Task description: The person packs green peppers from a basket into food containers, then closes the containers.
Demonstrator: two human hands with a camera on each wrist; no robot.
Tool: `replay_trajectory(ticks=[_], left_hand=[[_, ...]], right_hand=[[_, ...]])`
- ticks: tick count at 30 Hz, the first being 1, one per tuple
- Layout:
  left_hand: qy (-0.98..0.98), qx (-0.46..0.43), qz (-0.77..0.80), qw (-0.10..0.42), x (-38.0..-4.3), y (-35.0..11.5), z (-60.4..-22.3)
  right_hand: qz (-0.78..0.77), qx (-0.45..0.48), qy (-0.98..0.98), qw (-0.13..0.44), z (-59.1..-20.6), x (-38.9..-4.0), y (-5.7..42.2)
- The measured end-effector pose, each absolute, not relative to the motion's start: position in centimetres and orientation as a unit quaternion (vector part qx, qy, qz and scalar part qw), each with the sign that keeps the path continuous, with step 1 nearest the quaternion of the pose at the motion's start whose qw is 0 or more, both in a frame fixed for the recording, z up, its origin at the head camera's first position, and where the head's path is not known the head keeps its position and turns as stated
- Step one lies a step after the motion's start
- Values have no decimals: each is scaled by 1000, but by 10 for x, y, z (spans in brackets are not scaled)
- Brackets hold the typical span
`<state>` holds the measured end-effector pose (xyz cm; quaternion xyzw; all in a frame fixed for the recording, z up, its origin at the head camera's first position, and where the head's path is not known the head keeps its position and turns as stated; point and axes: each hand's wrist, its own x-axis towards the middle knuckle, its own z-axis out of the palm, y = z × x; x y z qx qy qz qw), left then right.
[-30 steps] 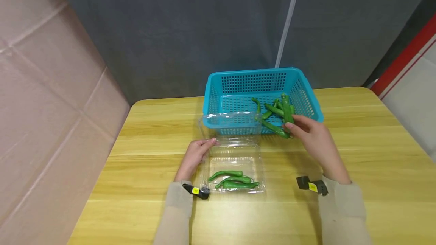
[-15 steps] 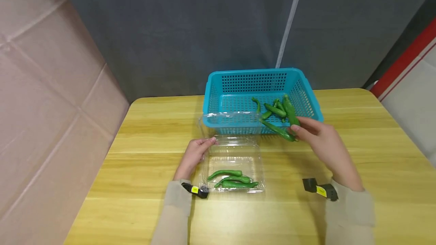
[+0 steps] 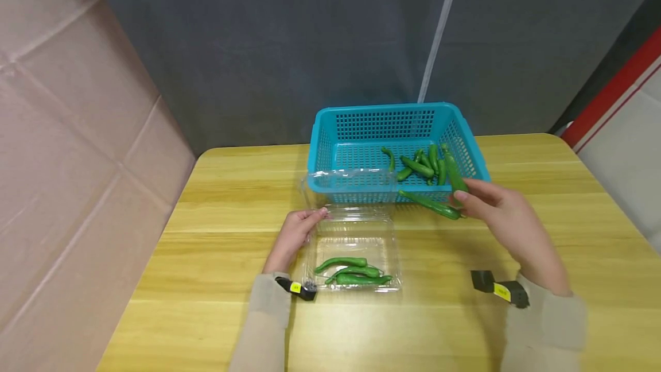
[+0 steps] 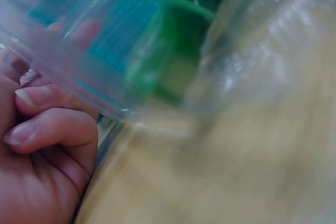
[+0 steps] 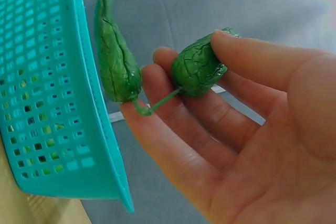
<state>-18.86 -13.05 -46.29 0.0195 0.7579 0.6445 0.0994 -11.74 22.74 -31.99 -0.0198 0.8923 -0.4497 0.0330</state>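
My right hand [image 3: 511, 220] is over the front right of the blue basket [image 3: 384, 112], pinching a green chili pepper [image 5: 199, 66] between thumb and fingers. A second chili pepper [image 5: 118, 66] hangs beside it at the fingertips, and their stems cross. My left hand [image 3: 293, 237] grips the left edge of a clear plastic clamshell box [image 3: 396, 245] near its hinge, its fingers [image 4: 63, 129] curled there. The box's raised lid [image 3: 356, 175] overlaps the basket's front wall. Several green chili peppers [image 3: 356, 280] lie along the near side of the box.
Several more chili peppers [image 3: 415, 166] lie in the right part of the basket. Everything stands on a wooden table [image 3: 217, 280]. A grey cloth wall [image 3: 268, 56] rises behind it, and a pinkish padded wall [image 3: 77, 159] runs along the left.
My right hand has moved right and toward me, carrying the two chili peppers away from the others in the basket. The left hand and the box stay put.
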Motion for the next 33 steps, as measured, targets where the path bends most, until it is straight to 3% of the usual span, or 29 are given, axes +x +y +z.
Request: replay_trajectory(ticks=[19,33], left_hand=[[746,32,657,102,-188,-131,-464],[749,39,654,100,-188,-131,-462]], right_hand=[[-388,-53,920,32,-302,-109,199],[-346,-151,925,48,-329,-121,152]])
